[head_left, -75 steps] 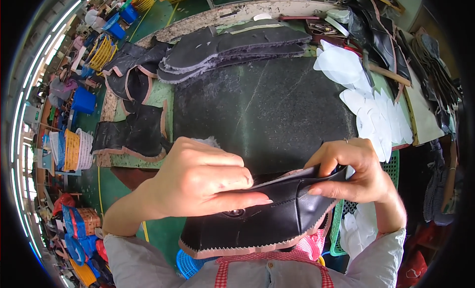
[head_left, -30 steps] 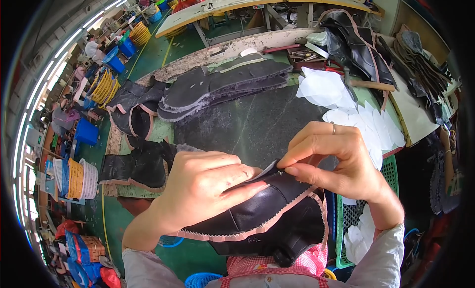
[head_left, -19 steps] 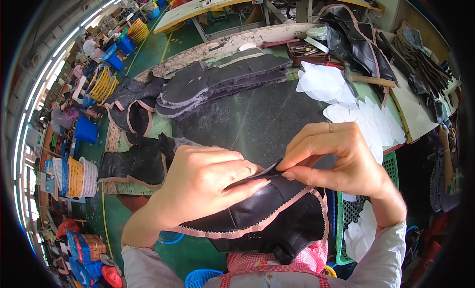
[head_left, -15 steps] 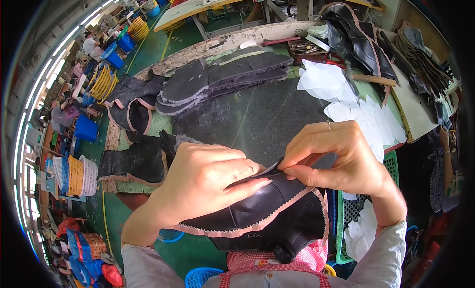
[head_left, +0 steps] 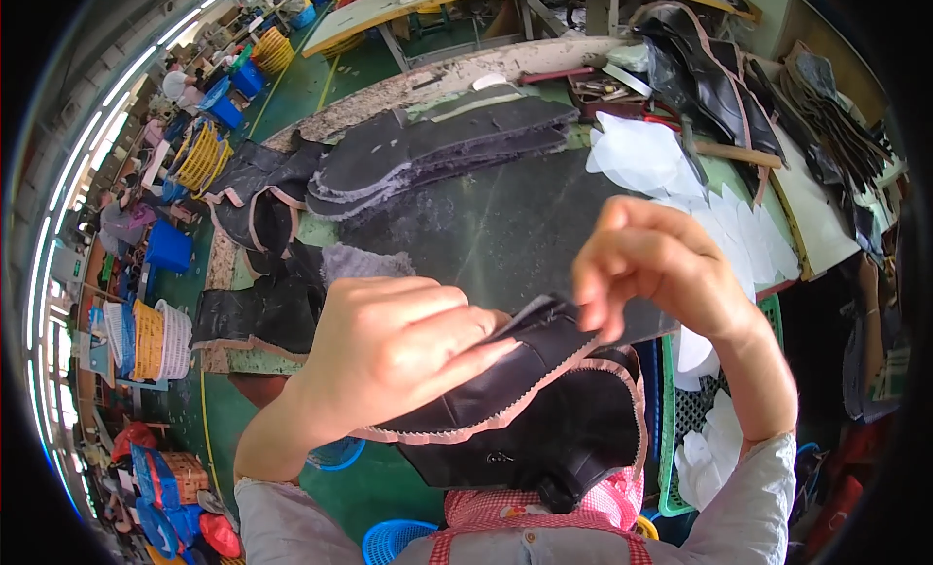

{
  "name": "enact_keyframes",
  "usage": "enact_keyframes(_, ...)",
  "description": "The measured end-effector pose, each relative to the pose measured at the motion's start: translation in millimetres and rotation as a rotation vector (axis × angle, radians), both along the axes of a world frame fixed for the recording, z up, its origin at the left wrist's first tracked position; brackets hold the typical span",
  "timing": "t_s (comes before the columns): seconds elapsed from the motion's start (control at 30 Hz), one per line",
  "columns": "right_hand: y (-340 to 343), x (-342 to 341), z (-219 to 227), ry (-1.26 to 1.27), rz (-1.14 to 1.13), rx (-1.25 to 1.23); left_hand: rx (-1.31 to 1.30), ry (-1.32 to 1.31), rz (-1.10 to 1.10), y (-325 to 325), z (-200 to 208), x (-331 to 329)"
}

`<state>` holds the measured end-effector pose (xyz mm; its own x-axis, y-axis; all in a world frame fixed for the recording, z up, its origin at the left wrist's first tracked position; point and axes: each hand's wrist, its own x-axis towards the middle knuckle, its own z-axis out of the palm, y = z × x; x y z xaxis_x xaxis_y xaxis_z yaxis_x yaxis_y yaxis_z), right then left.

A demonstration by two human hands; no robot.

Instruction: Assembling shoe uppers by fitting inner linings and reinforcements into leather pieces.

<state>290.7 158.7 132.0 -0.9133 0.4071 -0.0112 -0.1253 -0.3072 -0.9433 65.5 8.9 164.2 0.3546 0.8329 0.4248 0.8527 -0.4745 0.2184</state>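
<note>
A black leather boot upper (head_left: 486, 380) with a jagged pinkish-tan edge hangs over my lap at the near side of the bench. My left hand (head_left: 398, 346) is closed round its upper border, thumb along the leather. Just right of that border is my right hand (head_left: 646, 264), fingers bent and slightly blurred, beside the folded dark tip of the piece; whether it touches the leather is hard to tell. Grey fleece lining (head_left: 364, 262) shows behind my left hand. Below hangs a further black leather part (head_left: 525, 429) with the same tan edging.
Fleece-backed dark boot pieces (head_left: 437, 142) lie stacked on the dark work mat (head_left: 486, 210). White cut shapes (head_left: 641, 155) and a wooden-handled hammer (head_left: 739, 155) are at right. Black leather uppers (head_left: 258, 303) lie at left. A green basket (head_left: 671, 448) stands by my right arm.
My right hand has loosened its pinch on the leather edge and moved up and right. The border has tilted open, and more grey fleece shows behind my left hand.
</note>
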Motion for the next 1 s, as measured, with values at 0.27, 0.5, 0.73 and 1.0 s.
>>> enact_keyframes(0.27, -5, -13, -24, 0.199, -0.766, 0.838, 0.241, -0.189, 0.290, -1, 10, -20)
enact_keyframes(0.5, -52, -89, -31, 0.321, -0.712, 0.668, 0.767, -0.464, 0.405, 47, 12, -33)
enact_keyframes(0.73, -22, -109, 13, 0.561, -0.497, 0.082, 0.355, -1.489, -0.063, 38, 3, -23)
enact_keyframes(1.0, 15, -85, 47, 0.458, -0.446, 1.450, 0.144, -0.753, -0.318, 26, 23, -98)
